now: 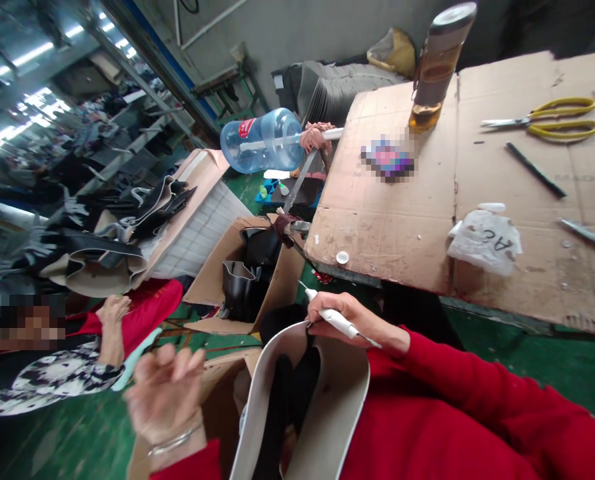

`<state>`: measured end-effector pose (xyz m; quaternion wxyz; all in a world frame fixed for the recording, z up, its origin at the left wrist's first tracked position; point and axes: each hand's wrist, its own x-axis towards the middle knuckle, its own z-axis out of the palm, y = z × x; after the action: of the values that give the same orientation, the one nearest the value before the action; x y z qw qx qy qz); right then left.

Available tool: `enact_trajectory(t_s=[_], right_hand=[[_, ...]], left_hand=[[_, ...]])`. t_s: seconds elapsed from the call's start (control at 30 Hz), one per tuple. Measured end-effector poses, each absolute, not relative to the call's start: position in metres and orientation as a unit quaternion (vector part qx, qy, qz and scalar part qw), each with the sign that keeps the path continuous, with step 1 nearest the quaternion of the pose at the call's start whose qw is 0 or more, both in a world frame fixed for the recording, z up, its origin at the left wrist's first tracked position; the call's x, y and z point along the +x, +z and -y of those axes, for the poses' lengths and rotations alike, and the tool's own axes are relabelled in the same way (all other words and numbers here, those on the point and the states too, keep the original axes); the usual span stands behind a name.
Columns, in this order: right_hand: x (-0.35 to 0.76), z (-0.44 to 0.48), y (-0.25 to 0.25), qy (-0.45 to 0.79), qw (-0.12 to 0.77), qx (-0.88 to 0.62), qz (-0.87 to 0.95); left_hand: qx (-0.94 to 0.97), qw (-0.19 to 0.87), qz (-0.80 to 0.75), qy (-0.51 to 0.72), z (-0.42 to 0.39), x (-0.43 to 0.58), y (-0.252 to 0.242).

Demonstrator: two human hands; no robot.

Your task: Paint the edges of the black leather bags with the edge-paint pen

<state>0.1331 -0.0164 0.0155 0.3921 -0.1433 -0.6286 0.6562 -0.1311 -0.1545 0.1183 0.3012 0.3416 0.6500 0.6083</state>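
Observation:
My right hand (344,317) grips a slim tool with a white-wrapped handle (338,322); a thin metal point sticks out at its far end. The same hand rests at the upper edge of an open leather piece (334,400), shaped like a bag body, pale on the facing side with dark parts within. This piece stands in my lap against my red clothing. Raised to its left, my left hand (164,390) is blurred, fingers loosely bent and apart, nothing visible in them. Its wrist wears a bracelet (176,441).
A cardboard-covered table (392,220) carries yellow-handled scissors (562,120), a drink bottle (437,73), a plastic bag (487,241) and a small white cap (342,257). Beyond are a box of black leather pieces (240,287) and a water jug (264,141). A co-worker's hand (113,313) is at left.

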Motion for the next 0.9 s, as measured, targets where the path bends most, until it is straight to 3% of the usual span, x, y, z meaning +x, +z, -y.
enact_trajectory(t_s=[0.07, 0.17, 0.27, 0.4, 0.6, 0.9], right_hand=[[0.134, 0.015, 0.019, 0.635, 0.402, -0.152, 0.642], [0.136, 0.012, 0.023, 0.603, 0.404, -0.175, 0.665], [0.140, 0.010, 0.025, 0.578, 0.413, -0.215, 0.670], [0.141, 0.012, 0.028, 0.569, 0.425, -0.259, 0.654], [0.136, 0.018, 0.031, 0.558, 0.449, -0.278, 0.640], [0.136, 0.015, 0.027, 0.620, 0.489, -0.296, 0.537]], left_hand=[[0.370, 0.371, -0.619, 0.585, 0.126, -0.129, 0.099], [0.449, 0.501, -0.594, 0.441, 0.092, -0.107, 0.086], [0.501, 0.545, -0.567, 0.361, 0.074, -0.082, 0.084], [0.512, 0.545, -0.583, 0.318, 0.067, -0.062, 0.088], [0.529, 0.422, -0.678, 0.286, 0.068, -0.043, 0.094], [0.413, 0.533, -0.666, 0.320, 0.065, -0.032, 0.083]])
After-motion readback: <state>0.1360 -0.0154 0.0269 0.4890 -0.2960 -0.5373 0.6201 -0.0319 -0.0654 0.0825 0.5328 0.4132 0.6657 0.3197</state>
